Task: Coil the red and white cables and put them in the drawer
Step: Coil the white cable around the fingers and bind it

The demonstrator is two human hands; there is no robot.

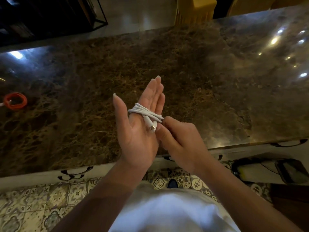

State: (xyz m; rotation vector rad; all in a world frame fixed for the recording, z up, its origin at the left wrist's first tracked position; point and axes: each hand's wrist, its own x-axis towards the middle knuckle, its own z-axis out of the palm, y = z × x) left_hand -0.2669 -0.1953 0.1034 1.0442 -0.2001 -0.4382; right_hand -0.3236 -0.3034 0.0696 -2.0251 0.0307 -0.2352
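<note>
The white cable (pixel 145 112) is wound in several loops around the straight fingers of my left hand (pixel 138 129), which is held palm up over the marble top. One white plug end lies across the palm. My right hand (pixel 178 139) is beside it, its fingertips pinching the cable's loops at the palm's right edge. The red cable (pixel 15 100) lies coiled in a ring on the marble at the far left, away from both hands. An open drawer (pixel 267 169) shows at the lower right, under the counter's edge.
The brown marble counter (pixel 184 67) spans the view, with glare from lights at the right. Dark drawer handles (pixel 75 173) line its front edge. Patterned floor tiles (pixel 33 206) lie below. The open drawer holds a dark flat object (pixel 291 170) and black wires.
</note>
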